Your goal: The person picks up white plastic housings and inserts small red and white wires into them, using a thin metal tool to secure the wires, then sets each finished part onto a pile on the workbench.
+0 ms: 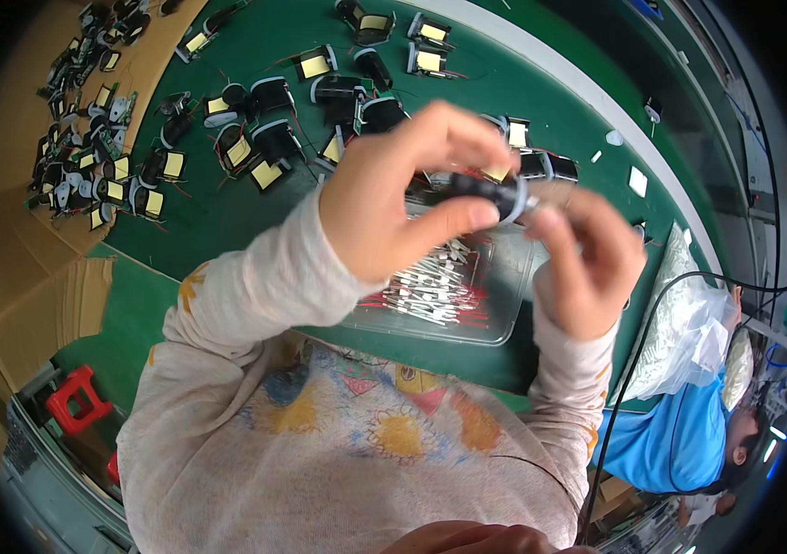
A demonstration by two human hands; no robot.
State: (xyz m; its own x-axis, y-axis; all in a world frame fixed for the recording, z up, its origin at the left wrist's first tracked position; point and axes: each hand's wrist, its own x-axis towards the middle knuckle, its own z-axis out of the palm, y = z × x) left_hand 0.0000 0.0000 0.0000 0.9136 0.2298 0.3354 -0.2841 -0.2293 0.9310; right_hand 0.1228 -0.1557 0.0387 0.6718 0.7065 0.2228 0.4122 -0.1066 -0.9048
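Observation:
Over the bench, my left hand (391, 198) grips a black cylindrical part with a grey ring (487, 192) between thumb and fingers. The part lies roughly sideways, its ringed end toward my right hand (585, 254). Closed in a pinch, the right fingertips are at that end; a small whitish bit shows there, too blurred to name. Below the hands is a clear plastic tray (508, 300) holding many small white connectors with red leads (430, 288). My left hand and the part hide some of the tray's far side.
Similar black parts with yellow pads (273, 138) spread across the green bench (227, 217); more crowd a cardboard sheet (6, 222) at left. A plastic bag (679, 323) and a black cable (629, 388) are at right. Beyond them sits a person in blue (675, 439). A red stool (78, 403) stands lower left.

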